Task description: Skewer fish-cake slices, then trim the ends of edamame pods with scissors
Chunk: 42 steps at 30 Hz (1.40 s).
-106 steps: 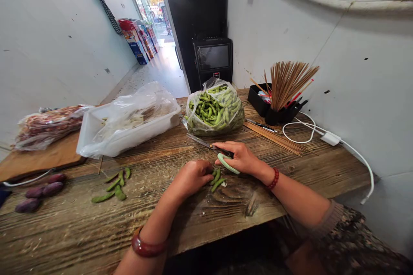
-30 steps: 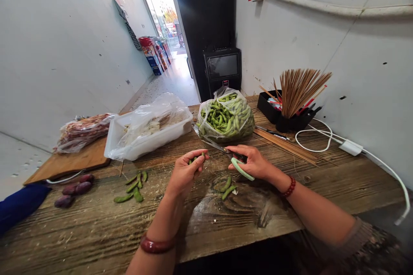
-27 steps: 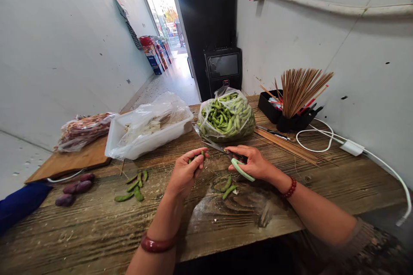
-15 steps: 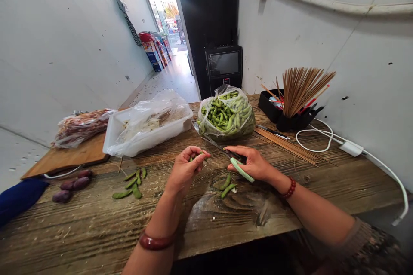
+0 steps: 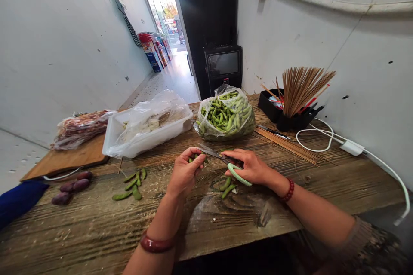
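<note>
Fingers [image 5: 197, 157] of the left hand [image 5: 185, 172] are pinched shut on a green bean pod [image 5: 193, 158], held just above the wooden table [image 5: 97, 227]. Right hand [image 5: 250, 166] is closed around the pale green handle of the scissors [image 5: 222, 161]; the blades are pointed left and their tips are met at the pod and the left fingertips. Whether the blades are parted or closed cannot be told.

Two loose pods [image 5: 227, 187] are seen on the table just below the scissors, between the two hands. A small heap of pods [image 5: 130, 182] is noted farther left, well apart from the hands. A clear plastic bag of pods [image 5: 226, 118] is stood just beyond the hands.

A white tray [image 5: 142, 139] covered with plastic film is placed left of the bag. A wooden board [image 5: 64, 159] with a wrapped bundle is laid at the far left; purple tubers [image 5: 71, 187] are seen near its front edge. Bamboo skewers [image 5: 300, 86] are fanned out of a black holder by the right wall, with a white cable [image 5: 322, 137] beside it. A dark red bangle is worn on the left wrist, a red bead bracelet on the right.
</note>
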Each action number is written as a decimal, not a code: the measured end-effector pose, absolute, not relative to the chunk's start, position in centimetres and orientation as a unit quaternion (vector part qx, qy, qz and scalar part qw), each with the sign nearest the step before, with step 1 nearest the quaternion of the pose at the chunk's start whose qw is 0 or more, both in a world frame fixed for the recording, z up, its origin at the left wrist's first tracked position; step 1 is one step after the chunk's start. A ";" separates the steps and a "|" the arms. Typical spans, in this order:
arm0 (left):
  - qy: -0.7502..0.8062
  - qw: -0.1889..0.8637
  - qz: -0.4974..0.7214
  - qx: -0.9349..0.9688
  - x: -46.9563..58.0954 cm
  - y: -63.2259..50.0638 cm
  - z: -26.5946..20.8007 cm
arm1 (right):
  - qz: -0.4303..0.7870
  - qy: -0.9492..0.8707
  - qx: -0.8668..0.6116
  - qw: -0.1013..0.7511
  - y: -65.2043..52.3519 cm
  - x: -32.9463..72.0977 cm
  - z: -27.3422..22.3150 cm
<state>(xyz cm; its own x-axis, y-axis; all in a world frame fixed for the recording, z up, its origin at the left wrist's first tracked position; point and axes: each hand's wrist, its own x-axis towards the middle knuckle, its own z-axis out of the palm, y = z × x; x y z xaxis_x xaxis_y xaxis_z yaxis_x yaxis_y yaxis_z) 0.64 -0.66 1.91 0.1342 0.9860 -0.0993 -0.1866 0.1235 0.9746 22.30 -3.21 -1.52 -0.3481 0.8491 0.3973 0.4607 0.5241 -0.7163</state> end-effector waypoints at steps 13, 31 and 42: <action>0.442 0.577 0.477 0.494 0.2 -0.3 0.7 | 0.258 -0.782 -0.402 0.400 -3.2 22.3 -1.8; 0.452 0.575 0.492 0.471 0.2 -0.2 0.6 | 0.237 -0.792 -0.393 0.403 -2.9 22.2 -2.4; 0.397 0.650 0.530 0.373 0.1 0.0 1.6 | 0.232 -0.763 -0.459 0.392 -3.0 22.0 -1.9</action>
